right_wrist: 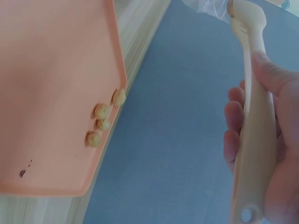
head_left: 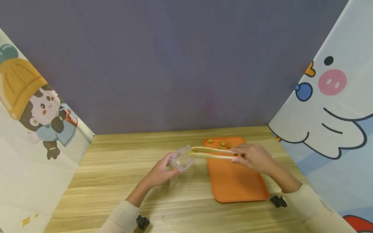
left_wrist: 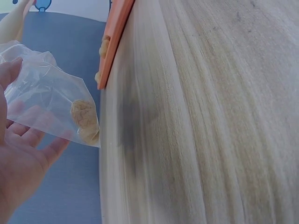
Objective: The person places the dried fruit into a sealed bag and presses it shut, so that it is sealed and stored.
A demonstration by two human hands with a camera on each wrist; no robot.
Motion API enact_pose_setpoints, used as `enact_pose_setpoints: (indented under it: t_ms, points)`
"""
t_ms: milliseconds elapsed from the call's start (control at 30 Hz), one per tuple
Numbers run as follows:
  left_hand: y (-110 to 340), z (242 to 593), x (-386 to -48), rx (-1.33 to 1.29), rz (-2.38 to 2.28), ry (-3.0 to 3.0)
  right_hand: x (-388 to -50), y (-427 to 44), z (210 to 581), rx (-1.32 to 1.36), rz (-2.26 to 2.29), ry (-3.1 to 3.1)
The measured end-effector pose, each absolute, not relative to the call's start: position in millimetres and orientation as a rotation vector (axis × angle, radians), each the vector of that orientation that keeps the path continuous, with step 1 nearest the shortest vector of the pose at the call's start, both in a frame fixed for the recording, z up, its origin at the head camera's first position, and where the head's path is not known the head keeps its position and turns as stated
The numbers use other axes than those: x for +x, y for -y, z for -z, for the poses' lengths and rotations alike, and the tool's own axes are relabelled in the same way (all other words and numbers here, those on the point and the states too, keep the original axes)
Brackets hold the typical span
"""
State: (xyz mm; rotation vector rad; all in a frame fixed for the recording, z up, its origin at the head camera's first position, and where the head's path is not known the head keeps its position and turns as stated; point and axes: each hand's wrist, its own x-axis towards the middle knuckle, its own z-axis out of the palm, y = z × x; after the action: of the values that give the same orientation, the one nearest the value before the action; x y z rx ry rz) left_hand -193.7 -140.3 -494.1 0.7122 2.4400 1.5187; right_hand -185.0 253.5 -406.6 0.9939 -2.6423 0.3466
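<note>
My left hand (head_left: 158, 172) holds a clear plastic bag (head_left: 186, 165) by its rim, with the bag's mouth spread. Inside the bag, in the left wrist view, lie tan, wrinkled round pieces (left_wrist: 84, 114) at the bottom corner. My right hand (head_left: 257, 158) grips pale cream tongs (right_wrist: 257, 140), fingers on one side and thumb on the other. The tongs' tips are at the bag's mouth. Something yellowish-brown shows at the tips, too small to identify. Several similar pieces (right_wrist: 102, 111) sit near the far edge of an orange tray (head_left: 233, 181), below and beside the tongs.
The tray lies on a wood-grain table (head_left: 122, 152), right of centre. A grey-blue panel (head_left: 175, 64) stands behind the table, with cartoon-printed panels (head_left: 329, 129) at both sides. Small dark specks (right_wrist: 22, 173) lie on the tray.
</note>
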Motion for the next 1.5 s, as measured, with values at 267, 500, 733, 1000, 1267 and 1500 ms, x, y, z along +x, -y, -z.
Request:
enact_pose_setpoints:
  t_ms: [267,500,733,1000,1267,1500]
  points:
    - [139,493,-193,0.701,-1.522,-2.448,-190,-237,404,0.996,-0.353,2.664]
    - [139,494,-193,0.695,-1.533,-2.461,-191,-234,404,0.947,-0.402,2.668]
    - [139,494,-193,0.691,-1.537,-2.453,-195,-242,408,0.926,-0.428,2.642]
    - [138,496,-194,0.706,-1.543,-2.43,-202,-258,414,0.842,-0.401,2.702]
    - [139,495,-193,0.704,-1.549,-2.429,-211,-272,422,0.774,-0.372,2.707]
    - [140,494,-192,0.702,-1.562,-2.422,-214,-282,432,0.743,-0.354,2.726]
